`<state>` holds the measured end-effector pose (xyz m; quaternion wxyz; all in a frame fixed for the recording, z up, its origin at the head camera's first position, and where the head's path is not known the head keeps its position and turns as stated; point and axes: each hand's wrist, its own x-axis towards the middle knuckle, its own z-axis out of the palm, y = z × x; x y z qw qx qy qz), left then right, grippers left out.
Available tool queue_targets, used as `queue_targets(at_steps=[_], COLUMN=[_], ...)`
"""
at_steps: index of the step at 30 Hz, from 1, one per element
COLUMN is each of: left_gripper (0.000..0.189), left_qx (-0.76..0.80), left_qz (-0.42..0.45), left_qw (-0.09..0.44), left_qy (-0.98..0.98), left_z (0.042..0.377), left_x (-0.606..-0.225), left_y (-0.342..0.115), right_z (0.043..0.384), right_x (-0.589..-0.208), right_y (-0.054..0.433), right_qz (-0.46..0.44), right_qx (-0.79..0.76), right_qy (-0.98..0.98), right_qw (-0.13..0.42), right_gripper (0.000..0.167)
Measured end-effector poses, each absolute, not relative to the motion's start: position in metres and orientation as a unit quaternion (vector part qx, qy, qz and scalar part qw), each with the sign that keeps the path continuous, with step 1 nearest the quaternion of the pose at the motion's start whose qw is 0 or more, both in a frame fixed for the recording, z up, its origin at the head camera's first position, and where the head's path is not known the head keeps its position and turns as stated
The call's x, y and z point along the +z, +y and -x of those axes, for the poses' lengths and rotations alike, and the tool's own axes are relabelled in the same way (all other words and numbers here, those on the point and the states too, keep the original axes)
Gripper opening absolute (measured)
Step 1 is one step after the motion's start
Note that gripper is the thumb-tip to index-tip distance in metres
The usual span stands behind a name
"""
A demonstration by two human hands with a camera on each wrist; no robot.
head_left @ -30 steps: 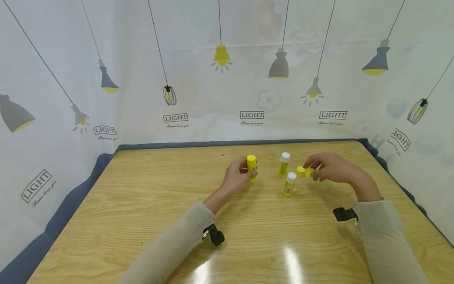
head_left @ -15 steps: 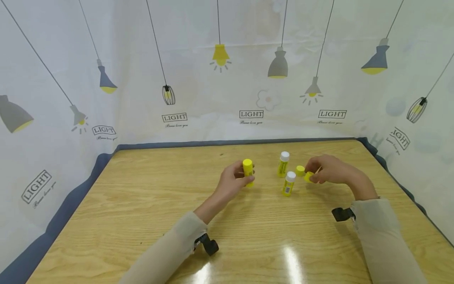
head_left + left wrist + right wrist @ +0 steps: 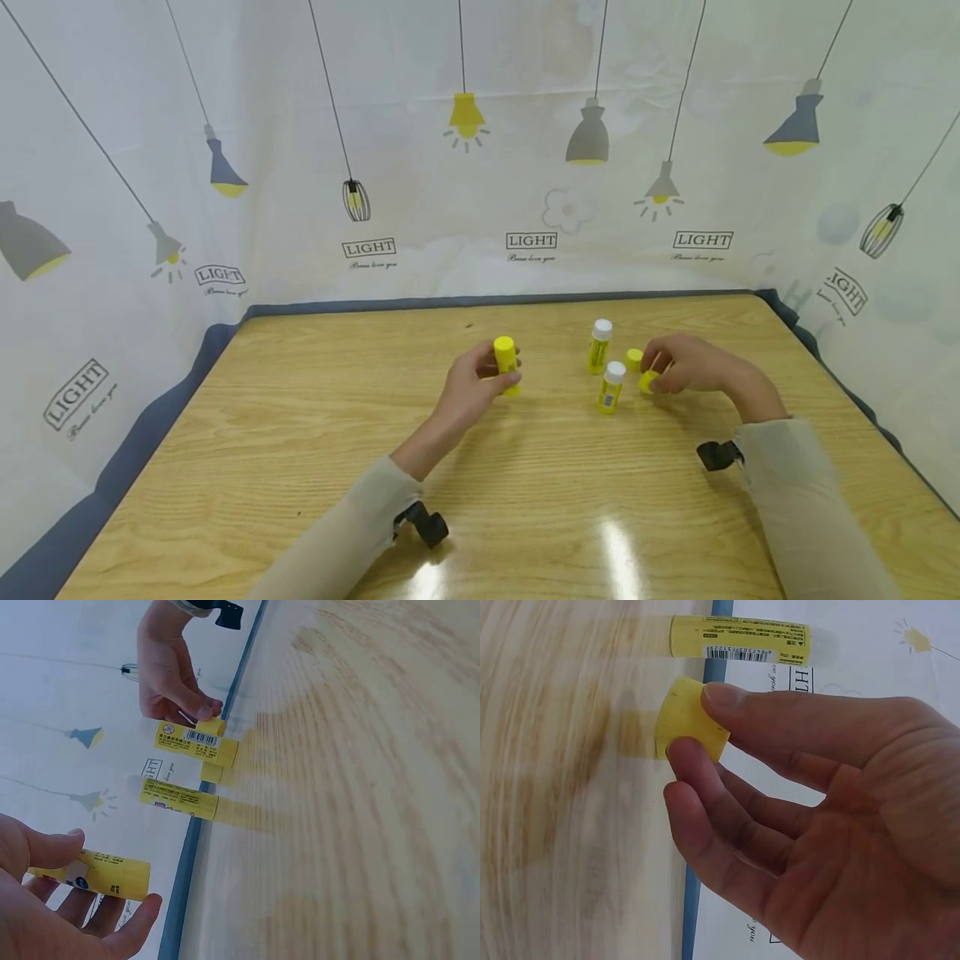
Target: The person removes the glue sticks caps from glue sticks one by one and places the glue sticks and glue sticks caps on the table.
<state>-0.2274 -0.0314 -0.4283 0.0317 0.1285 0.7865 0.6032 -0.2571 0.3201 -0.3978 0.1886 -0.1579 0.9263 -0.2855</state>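
Note:
My left hand grips a yellow glue stick upright, fingers and thumb around its barrel, just above the wooden table. To the right, my right hand pinches a small yellow cap between thumb and fingers, at or close to the tabletop. Another yellow cap stands on the table just behind it. Two yellow glue sticks with white tops stand upright between my hands: a nearer glue stick and a farther glue stick.
The wooden table carries these things near its back right. A dark blue edge runs along its back, below a pale curtain printed with lamps. Black wrist mounts sit on both sleeves.
My left hand has moved left and slightly down with the glue stick. My right hand has lowered its cap toward the table, nearer to me. The standing glue sticks stay put.

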Motion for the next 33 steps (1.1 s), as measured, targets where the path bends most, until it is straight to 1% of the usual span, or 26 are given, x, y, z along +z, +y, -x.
queue_targets(at_steps=[11,23,33], left_gripper=[0.04,0.038,0.039], left_qx=[0.62,0.627,0.633], left_qz=[-0.121,-0.114,-0.117], left_qw=[0.038,0.056,0.058], left_qy=[0.774,0.769,0.763], left_z=[0.23,0.229,0.232], left_x=[-0.426,-0.428,-0.429], left_y=[-0.037,-0.042,-0.047], right_z=[0.262,0.266,0.262], right_x=[-0.402,-0.407,-0.411], right_y=[0.321,0.317,0.318], right_qz=[0.149,0.156,0.144], right_qx=[-0.277,-0.26,-0.255], right_qy=[0.93,0.933,0.936], right_qw=[0.189,0.193,0.194], right_gripper=[0.038,0.035,0.036])
